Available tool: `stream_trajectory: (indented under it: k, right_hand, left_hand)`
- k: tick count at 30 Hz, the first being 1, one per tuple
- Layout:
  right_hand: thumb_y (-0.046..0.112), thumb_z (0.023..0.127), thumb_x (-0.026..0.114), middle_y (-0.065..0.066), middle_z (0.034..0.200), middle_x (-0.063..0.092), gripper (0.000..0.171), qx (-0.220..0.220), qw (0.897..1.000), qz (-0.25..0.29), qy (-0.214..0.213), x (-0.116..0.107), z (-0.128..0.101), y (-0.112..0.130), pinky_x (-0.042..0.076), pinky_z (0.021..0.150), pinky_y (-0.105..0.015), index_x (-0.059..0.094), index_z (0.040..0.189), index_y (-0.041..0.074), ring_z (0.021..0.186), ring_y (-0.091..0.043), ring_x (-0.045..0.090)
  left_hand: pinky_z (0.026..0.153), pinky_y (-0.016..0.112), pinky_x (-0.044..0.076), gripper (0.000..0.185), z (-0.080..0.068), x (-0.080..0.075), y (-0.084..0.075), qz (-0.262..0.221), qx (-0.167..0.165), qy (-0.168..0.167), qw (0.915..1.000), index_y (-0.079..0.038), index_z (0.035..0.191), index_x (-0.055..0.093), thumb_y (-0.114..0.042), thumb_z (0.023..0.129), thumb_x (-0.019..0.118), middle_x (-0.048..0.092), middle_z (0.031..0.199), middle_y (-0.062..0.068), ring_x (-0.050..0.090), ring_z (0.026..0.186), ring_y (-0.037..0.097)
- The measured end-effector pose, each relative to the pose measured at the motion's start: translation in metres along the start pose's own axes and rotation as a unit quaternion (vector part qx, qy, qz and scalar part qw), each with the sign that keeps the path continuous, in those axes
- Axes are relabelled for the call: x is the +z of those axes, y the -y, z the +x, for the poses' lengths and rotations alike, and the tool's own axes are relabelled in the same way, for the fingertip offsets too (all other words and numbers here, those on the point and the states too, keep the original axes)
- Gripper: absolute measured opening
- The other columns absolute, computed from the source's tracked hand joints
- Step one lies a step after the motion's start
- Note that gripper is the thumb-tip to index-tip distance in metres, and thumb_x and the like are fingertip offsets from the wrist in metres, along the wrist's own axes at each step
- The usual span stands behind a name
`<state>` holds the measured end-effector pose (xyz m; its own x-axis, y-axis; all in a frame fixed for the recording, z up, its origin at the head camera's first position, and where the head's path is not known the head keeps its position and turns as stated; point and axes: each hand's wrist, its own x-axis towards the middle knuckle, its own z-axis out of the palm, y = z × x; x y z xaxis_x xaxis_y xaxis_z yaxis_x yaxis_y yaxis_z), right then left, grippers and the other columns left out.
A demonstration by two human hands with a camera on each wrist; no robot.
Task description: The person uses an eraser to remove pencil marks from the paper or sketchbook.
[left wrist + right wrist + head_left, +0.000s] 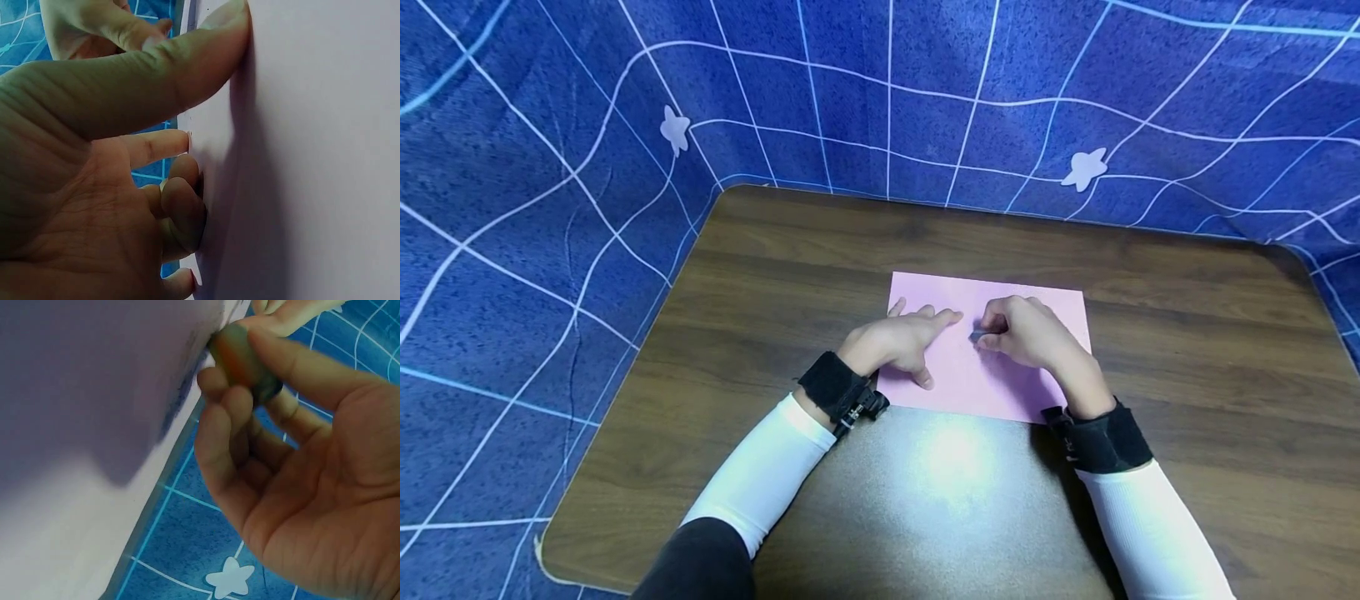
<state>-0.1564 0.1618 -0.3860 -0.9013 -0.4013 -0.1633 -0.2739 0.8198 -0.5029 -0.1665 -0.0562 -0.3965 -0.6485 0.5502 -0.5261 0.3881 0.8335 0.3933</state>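
I have one pink sheet point(947, 392) and one small block point(237, 359), with both my hands over the paper. The sheet lies flat on a single brown table point(790, 275), a little askew, just beyond a bright patch of glare point(958, 462). The block, dark with an orange band, is near the middle of the sheet, between my hands.

My right hand point(1026, 332) has it — thumb on one side, bent fingers on the other, pinching it. That hand comes in over the right half of the paper, wrist across the near edge. The right wrist view is dim and blurred, so I cannot be sure whether the block's tip touches the sheet or stops just above it.

My left hand point(904, 340) is over the left half, palm down, its fingers loose and spread. The index finger stretches toward my right hand, and the thumb points back toward the near edge, its tip at the paper.

I wear two black straps, one on the left wrist point(831, 387) and one on the right point(1108, 442), and two white sleeves, left point(760, 475) and right point(1150, 533) — with black cloth above the left one. Along the far and left sides of the table is blue fabric point(850, 83), lined in white and pale blue, bearing two white stars, one left point(675, 130), one right point(1084, 169)
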Motion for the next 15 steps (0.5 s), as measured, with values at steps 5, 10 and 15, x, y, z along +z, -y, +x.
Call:
stream_trajectory:
  k: [5, 10, 15]
  right_hand:
    - [0.02, 0.085, 0.082, 0.002, 0.078, 0.073, 0.011, 0.025, 0.999, 0.016, 0.017, -0.003, 0.0, -0.005, 0.044, 0.068, -0.031, 0.074, 0.089, 0.014, 0.071, -0.015, 0.06]
    - [0.023, 0.087, 0.078, -0.008, 0.093, 0.078, 0.015, 0.098, 0.994, -0.028, -0.046, -0.01, -0.003, -0.015, 0.049, 0.072, -0.04, 0.075, 0.097, 0.012, 0.083, -0.026, 0.067]
    - [0.024, 0.09, 0.075, -0.013, 0.098, 0.077, 0.017, 0.105, 0.992, -0.045, -0.061, -0.01, -0.005, -0.013, 0.051, 0.075, -0.047, 0.074, 0.099, 0.008, 0.088, -0.032, 0.068]
  left_hand:
    - [0.13, 0.051, -0.007, 0.116, -0.001, 0.0, 0.0, 0.002, -0.001, 0.001, 1.0, -0.03, 0.166, 0.012, -0.032, 0.078, 0.088, 0.023, 0.172, 0.005, 0.011, 0.161, 0.018]
    - [0.131, 0.05, -0.007, 0.116, -0.001, 0.0, 0.0, 0.0, -0.002, -0.003, 1.0, -0.031, 0.166, 0.012, -0.031, 0.079, 0.088, 0.024, 0.171, 0.005, 0.012, 0.161, 0.017]
    - [0.131, 0.049, -0.007, 0.116, -0.002, 0.0, -0.001, -0.003, -0.003, 0.0, 1.0, -0.03, 0.165, 0.011, -0.031, 0.079, 0.088, 0.024, 0.172, 0.005, 0.012, 0.161, 0.017]
